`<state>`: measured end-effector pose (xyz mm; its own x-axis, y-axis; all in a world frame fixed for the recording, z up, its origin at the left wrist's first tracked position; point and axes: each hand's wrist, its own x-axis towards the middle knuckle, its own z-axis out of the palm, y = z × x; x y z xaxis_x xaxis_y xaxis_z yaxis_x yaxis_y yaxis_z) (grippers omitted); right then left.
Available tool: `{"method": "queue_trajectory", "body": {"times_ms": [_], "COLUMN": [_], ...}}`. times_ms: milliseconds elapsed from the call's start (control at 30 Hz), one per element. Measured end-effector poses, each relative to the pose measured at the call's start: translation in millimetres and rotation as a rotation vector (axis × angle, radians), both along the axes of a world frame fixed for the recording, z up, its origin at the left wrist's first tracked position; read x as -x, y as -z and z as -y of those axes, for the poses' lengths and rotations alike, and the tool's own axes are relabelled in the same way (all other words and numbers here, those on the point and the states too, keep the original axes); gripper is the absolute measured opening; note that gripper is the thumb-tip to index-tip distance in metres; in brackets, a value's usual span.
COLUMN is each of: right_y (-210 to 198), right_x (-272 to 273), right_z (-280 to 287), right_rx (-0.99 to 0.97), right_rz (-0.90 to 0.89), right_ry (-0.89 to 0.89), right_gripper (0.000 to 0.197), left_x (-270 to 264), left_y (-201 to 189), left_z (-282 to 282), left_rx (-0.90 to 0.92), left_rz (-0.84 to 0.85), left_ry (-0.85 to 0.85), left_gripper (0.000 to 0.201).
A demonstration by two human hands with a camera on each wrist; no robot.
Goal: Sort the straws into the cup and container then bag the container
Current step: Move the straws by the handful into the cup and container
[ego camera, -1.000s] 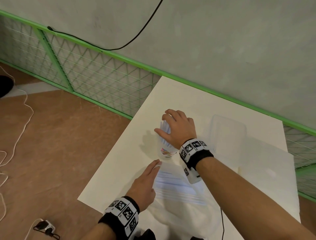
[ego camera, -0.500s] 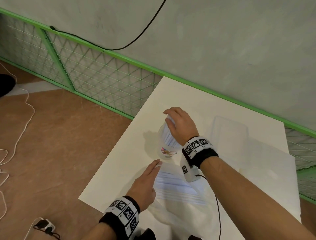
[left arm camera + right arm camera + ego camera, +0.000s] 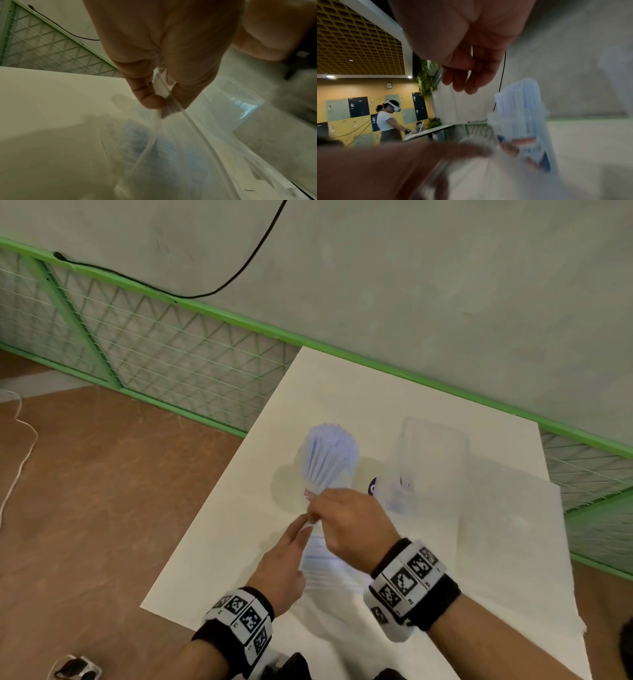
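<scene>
A clear cup (image 3: 325, 481) stands upright on the white table (image 3: 222, 542), full of pale blue straws (image 3: 330, 453) that fan out above its rim; the straws (image 3: 520, 108) also show in the right wrist view. Just in front of it lies a clear straw packet (image 3: 322, 559) with more straws inside. My left hand (image 3: 301, 525) pinches the packet's film edge (image 3: 161, 86) between thumb and finger. My right hand (image 3: 317, 510) hovers beside it over the packet's near-cup end, blurred, its fingers (image 3: 462, 83) loosely curled and holding nothing. A clear empty container (image 3: 435, 446) sits right of the cup.
A thin white plastic bag (image 3: 513, 542) lies flat on the table's right side. A small dark purple item (image 3: 373, 486) shows between cup and container. The table's left edge drops to the brown floor; a green mesh fence (image 3: 171, 364) runs behind.
My right hand has let go of the straws in the cup and come back down to the packet beside my left hand. The cup now stands uncovered.
</scene>
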<state>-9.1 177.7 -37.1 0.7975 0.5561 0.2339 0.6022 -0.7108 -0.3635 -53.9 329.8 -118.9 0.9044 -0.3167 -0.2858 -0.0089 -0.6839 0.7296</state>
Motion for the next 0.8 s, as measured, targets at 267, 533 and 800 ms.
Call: {"method": "queue_trajectory", "body": {"times_ms": [267, 533, 800], "right_y": [103, 143, 136], "right_x": [67, 73, 65], "right_z": [28, 29, 17], "right_rx": [0.547, 0.577, 0.552], "right_rz": [-0.435, -0.339, -0.416], "right_ry": [0.144, 0.283, 0.322], "right_gripper": [0.046, 0.044, 0.032], "left_x": [3, 9, 18], "left_y": [8, 13, 13], "left_z": [11, 13, 7], "left_rx": [0.054, 0.07, 0.076], "left_rz": [0.041, 0.085, 0.102], "left_ry": [0.086, 0.103, 0.074], "left_gripper": [0.093, 0.092, 0.094]}}
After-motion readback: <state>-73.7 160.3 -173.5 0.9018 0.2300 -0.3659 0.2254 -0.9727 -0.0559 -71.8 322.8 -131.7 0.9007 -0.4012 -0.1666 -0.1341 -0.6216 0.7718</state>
